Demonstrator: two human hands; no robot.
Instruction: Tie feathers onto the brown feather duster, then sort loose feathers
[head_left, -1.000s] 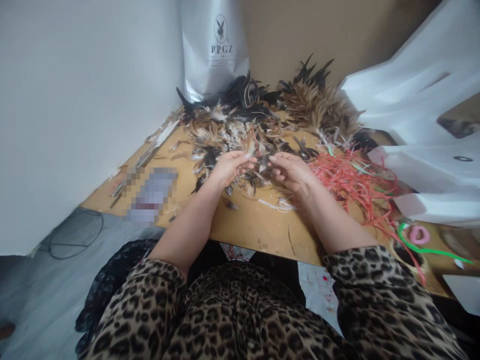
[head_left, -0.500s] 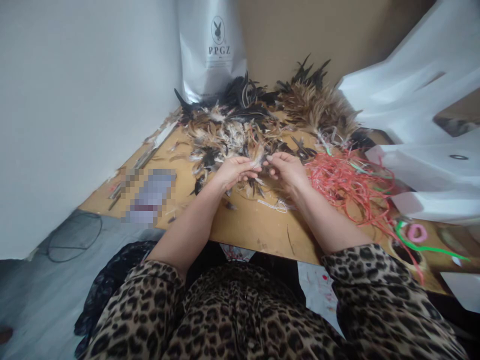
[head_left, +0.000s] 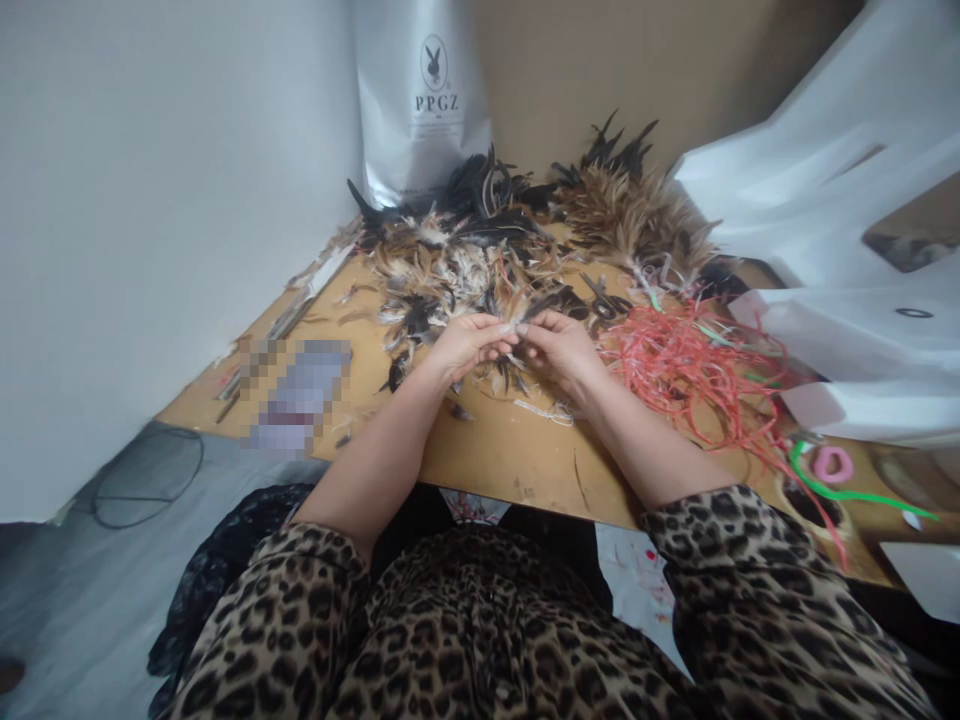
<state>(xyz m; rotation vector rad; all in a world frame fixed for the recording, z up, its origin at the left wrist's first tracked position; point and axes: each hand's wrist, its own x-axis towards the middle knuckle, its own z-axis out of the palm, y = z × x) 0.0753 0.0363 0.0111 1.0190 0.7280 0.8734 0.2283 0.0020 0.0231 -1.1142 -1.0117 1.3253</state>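
My left hand point(head_left: 472, 345) is closed in a pinch on a small brown and white feather point(head_left: 513, 304) that stands up from the fingertips. Close against it, my right hand point(head_left: 553, 345) pinches too, its thumb and forefinger meeting the feather's pale base. A dark feather point(head_left: 559, 298) shows just above the right fingers; whether they hold it I cannot tell. Just beyond both hands lies a loose heap of feathers point(head_left: 457, 265), white, brown and black mixed.
Brown feather bundles point(head_left: 637, 215) lie at the back right, with black-handled scissors point(head_left: 606, 300) before them. Tangled red plastic strips point(head_left: 690, 360) cover the right side. A silver bag point(head_left: 424, 100) stands behind. A blurred-out flat item point(head_left: 304, 395) lies left on the wooden table point(head_left: 487, 460).
My right hand has moved left, closing the small gap to my left hand. Its fingertips now meet the feather's base. My left hand stays nearly still.
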